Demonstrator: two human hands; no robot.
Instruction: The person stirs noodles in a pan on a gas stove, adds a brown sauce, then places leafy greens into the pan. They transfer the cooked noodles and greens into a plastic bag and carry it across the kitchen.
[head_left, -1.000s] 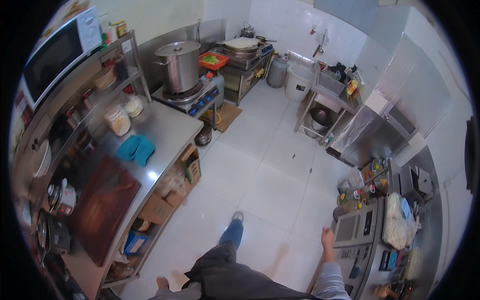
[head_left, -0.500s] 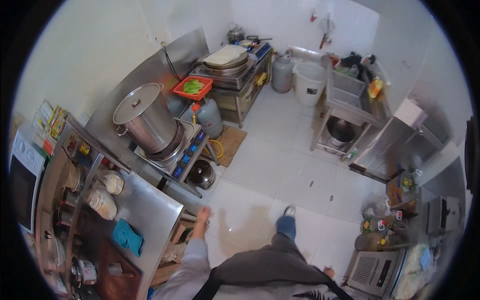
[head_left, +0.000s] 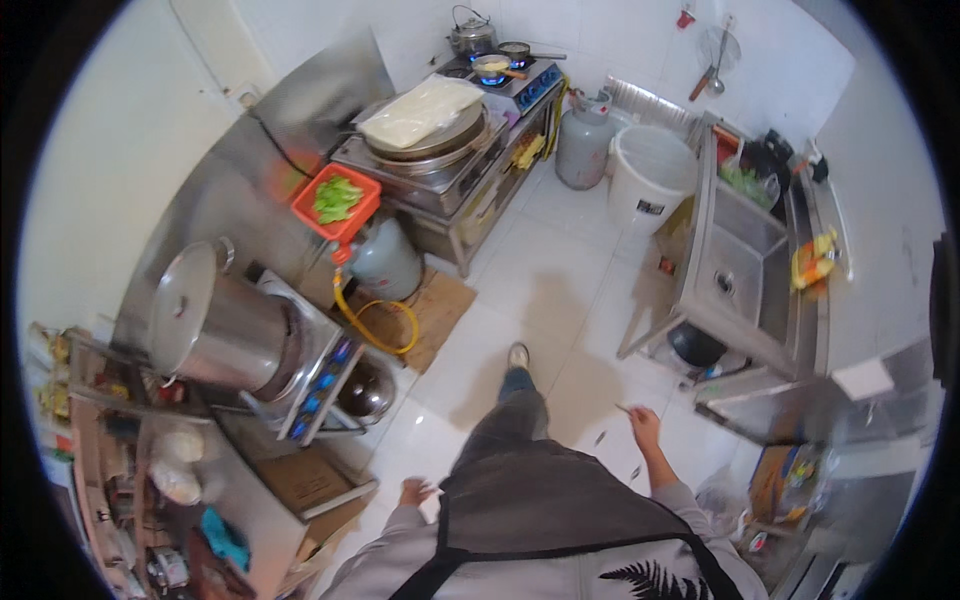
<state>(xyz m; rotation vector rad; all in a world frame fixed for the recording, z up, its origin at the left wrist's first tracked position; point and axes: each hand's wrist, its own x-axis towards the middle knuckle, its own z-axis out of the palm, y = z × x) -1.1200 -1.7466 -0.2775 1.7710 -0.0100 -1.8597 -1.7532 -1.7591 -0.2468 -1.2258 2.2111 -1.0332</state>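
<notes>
I am walking across a white tiled kitchen floor (head_left: 560,270). My left hand (head_left: 414,491) hangs low at my side, fingers loosely apart, holding nothing, close to a cardboard box (head_left: 305,480) under the counter. My right hand (head_left: 643,425) is raised a little at my right side and pinches a thin stick-like object (head_left: 625,408); what it is I cannot tell. My dark trouser leg and shoe (head_left: 518,355) step forward between the hands.
A big steel stockpot (head_left: 215,320) stands on a burner at left, next to a gas cylinder (head_left: 385,262) with a yellow hose and an orange basket of greens (head_left: 337,202). A stove with a wide covered pan (head_left: 425,120), a second cylinder (head_left: 585,140), a white bucket (head_left: 650,175) and a steel sink (head_left: 740,270) lie ahead.
The view has swung and moved forward toward the stove and sink. My left hand has dropped to my side and my right hand has come up at the right.
</notes>
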